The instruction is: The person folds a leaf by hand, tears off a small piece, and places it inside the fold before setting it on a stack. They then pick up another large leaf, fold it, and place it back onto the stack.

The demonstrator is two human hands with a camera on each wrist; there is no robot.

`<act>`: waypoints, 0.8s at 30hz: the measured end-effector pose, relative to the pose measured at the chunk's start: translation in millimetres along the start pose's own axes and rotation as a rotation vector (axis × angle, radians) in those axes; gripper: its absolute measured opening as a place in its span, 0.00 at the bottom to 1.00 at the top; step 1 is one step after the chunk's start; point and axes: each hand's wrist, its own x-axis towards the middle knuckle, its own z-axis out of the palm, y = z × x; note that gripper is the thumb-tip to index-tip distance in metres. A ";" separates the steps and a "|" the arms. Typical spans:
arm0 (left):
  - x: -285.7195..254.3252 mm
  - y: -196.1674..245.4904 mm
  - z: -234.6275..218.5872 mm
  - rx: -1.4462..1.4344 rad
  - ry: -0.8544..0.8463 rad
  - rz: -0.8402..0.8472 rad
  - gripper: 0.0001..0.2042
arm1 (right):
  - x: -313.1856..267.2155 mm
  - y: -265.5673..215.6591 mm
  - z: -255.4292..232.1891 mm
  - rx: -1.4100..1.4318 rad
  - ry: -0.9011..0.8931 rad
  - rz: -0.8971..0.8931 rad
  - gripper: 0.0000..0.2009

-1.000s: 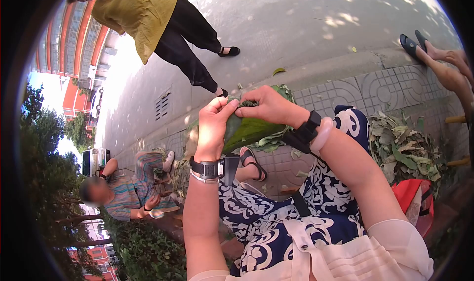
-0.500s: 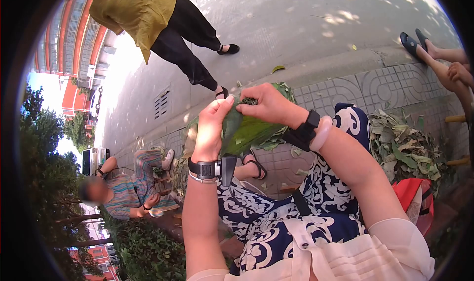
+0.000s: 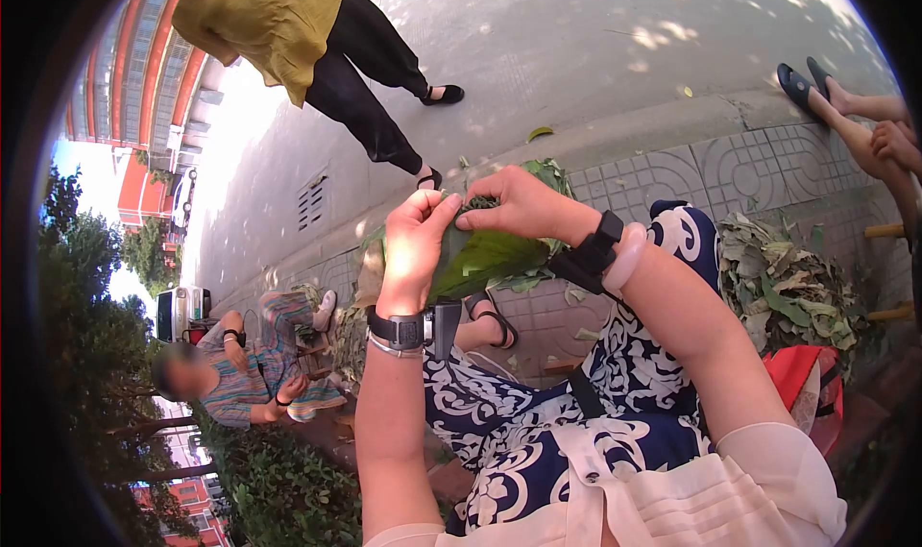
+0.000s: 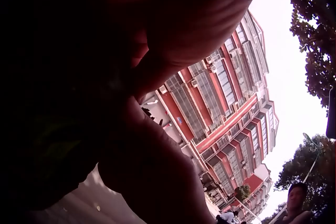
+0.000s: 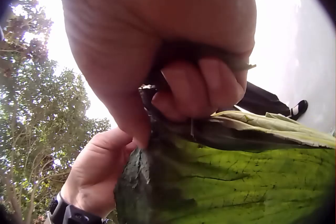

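A bundle of broad green leaves (image 3: 490,259) hangs below both hands in the head view. The left hand (image 3: 413,244) pinches its upper left edge between thumb and fingers. Close beside it, the right hand (image 3: 528,203) grips the top, with dark stem ends showing between its fingers. In the right wrist view, the right hand's fingers (image 5: 186,87) curl in over the gathered stems, and the veined leaf (image 5: 252,182) spreads out underneath. Behind its thumb appears the left hand (image 5: 97,166). The left wrist view is mostly dark, with the left hand (image 4: 157,171) in shadow.
A heap of wilted leaves (image 3: 783,283) lies on the paving to the right, near a red bag (image 3: 812,393). A person in a yellow top (image 3: 264,28) stands on the road. Another person in striped clothes (image 3: 235,384) sits at the left. Bare legs (image 3: 855,124) extend in at the right.
Both hands stay at the leaf bundle, with small shifts of the right thumb and fingers and a slight tilt of the leaf. The seated person's raised arm has come down toward the lap.
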 end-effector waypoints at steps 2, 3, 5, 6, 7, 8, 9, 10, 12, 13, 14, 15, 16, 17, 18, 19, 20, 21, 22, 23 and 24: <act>0.9 -2.0 0.0 -0.031 0.013 -0.022 0.06 | -0.1 -2.2 0.5 0.024 -0.005 -0.010 0.16; 1.3 -2.9 1.2 -0.064 0.018 -0.044 0.06 | -0.3 -2.5 1.2 0.000 0.011 -0.027 0.15; 3.4 -5.8 1.2 -0.123 0.012 -0.078 0.07 | -0.2 -3.0 3.6 -0.047 0.046 -0.058 0.14; 5.5 -8.4 -0.4 -0.150 0.003 -0.090 0.07 | 0.2 -2.1 5.1 -0.037 0.065 -0.069 0.13; 6.5 -10.1 -1.2 -0.176 -0.006 -0.102 0.07 | 0.1 -0.3 6.9 -0.026 0.084 -0.081 0.11; 6.4 -10.1 -1.3 -0.201 -0.010 -0.097 0.08 | 0.0 -0.2 7.7 -0.015 0.103 -0.093 0.10; 6.0 -9.4 -1.1 -0.226 -0.014 -0.092 0.08 | -0.3 -0.3 7.2 -0.037 0.105 -0.079 0.11; 5.8 -8.6 -1.1 -0.251 -0.018 -0.086 0.08 | -0.6 -0.7 6.2 -0.060 0.106 -0.066 0.11; 5.9 -6.8 -5.1 -0.240 -0.041 -0.113 0.08 | -0.6 -0.2 5.6 -0.081 0.116 -0.052 0.11; 5.8 -6.0 -8.1 -0.235 -0.052 -0.127 0.07 | -0.5 1.1 6.3 -0.079 0.125 -0.050 0.11; 4.7 -6.1 -11.1 -0.179 -0.068 -0.113 0.07 | -0.3 2.4 6.9 -0.076 0.134 -0.049 0.11; 2.9 -7.1 -14.3 -0.123 -0.085 -0.098 0.06 | -0.2 3.5 7.7 -0.075 0.148 -0.056 0.11; 1.7 -8.6 -16.1 -0.068 -0.101 -0.083 0.06 | -0.2 4.7 8.5 -0.075 0.161 -0.062 0.11; 1.4 -11.2 -17.3 -0.062 -0.088 -0.063 0.06 | 0.0 3.8 9.6 -0.074 0.174 -0.068 0.11; 1.2 -14.5 -18.3 -0.057 -0.076 -0.043 0.06 | -0.5 2.9 9.8 -0.068 0.162 -0.049 0.11; 1.1 -16.6 -18.9 -0.051 -0.063 -0.022 0.05 | -1.1 1.7 9.1 -0.063 0.149 -0.031 0.12; 1.3 -17.2 -19.3 -0.032 -0.057 -0.008 0.05 | -1.2 0.3 8.5 -0.058 0.136 -0.013 0.12; 1.7 -17.7 -19.2 -0.014 -0.050 0.007 0.05 | -0.8 1.6 8.4 -0.050 0.116 -0.027 0.12; 1.8 -17.8 -18.9 0.005 -0.045 0.021 0.05 | 0.0 4.6 8.3 -0.041 0.096 -0.041 0.13; 1.1 -16.7 -18.3 0.009 -0.051 0.016 0.05 | 0.8 6.3 8.0 -0.032 0.077 -0.055 0.13; -0.3 -14.2 -17.0 0.013 -0.058 0.010 0.05 | 1.3 8.1 7.2 -0.033 0.067 -0.060 0.13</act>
